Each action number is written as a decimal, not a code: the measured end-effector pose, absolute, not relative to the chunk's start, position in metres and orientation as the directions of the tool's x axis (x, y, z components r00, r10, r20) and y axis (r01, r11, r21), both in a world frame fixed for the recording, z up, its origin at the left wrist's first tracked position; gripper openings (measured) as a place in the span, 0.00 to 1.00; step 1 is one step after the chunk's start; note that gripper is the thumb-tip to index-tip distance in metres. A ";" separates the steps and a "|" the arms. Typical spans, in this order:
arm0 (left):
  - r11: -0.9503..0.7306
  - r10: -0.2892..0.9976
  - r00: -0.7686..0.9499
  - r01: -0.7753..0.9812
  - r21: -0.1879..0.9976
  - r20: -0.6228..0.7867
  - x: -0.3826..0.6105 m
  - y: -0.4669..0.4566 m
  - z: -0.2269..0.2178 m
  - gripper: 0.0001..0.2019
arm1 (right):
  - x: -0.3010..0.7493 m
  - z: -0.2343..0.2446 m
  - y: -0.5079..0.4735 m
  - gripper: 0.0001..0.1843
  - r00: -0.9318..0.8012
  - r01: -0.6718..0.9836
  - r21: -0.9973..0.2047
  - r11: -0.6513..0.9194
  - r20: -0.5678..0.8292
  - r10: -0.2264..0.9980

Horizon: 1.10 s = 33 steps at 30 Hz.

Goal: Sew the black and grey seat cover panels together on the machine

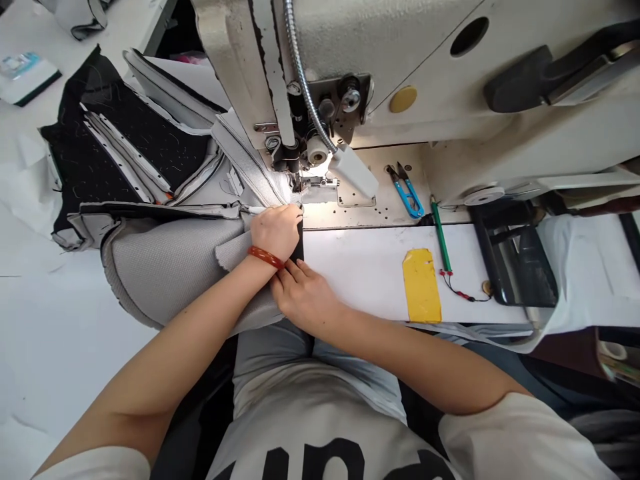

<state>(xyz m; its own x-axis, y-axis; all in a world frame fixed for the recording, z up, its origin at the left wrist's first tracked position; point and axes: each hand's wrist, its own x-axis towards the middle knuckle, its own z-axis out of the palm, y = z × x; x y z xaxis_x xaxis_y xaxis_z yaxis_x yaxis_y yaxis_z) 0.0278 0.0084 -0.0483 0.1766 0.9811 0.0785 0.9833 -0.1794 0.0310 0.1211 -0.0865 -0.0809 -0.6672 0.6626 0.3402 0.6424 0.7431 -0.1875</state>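
White tabletop lies below a beige metal sewing machine; left hand and right hand touch grey woven fabric, whether gripping I cannot tell.

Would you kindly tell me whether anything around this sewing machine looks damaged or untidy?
Only minor things: the sewing machine's cream paint looks chipped along its left end, exposing dark patches. Pale loose thread bits litter the black fabric at left, and the yellow tag has ragged edges. Nothing looks spilled.
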 end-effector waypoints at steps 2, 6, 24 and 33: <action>-0.169 0.985 0.168 0.985 0.023 0.043 0.029 0.010 -0.045 0.15 | 0.124 -0.077 -0.080 0.19 -0.685 0.642 -0.185 0.744 0.299 0.665; -0.170 0.985 0.169 0.985 -0.023 -0.046 0.027 0.014 -0.036 0.19 | 0.131 -0.067 -0.068 0.19 -0.697 0.654 -0.151 0.741 0.260 0.669; -0.405 0.914 0.398 0.900 -0.160 -0.074 0.011 0.055 -0.050 0.22 | 0.131 -0.061 -0.035 0.22 -0.695 0.688 -0.119 0.715 0.172 0.698; -0.353 0.909 0.407 0.863 -0.360 0.084 0.024 0.013 -0.025 0.22 | 0.140 -0.071 -0.060 0.20 -0.649 0.683 -0.102 0.723 0.368 0.666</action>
<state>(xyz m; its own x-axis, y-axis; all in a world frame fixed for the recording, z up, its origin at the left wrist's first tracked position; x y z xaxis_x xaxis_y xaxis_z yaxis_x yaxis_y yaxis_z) 0.0243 0.0128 -0.0249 0.4073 0.9095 0.0836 0.8633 -0.3535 -0.3603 0.1404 -0.0596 -0.0707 -0.6493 0.6655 0.3681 0.6832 0.7230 -0.1022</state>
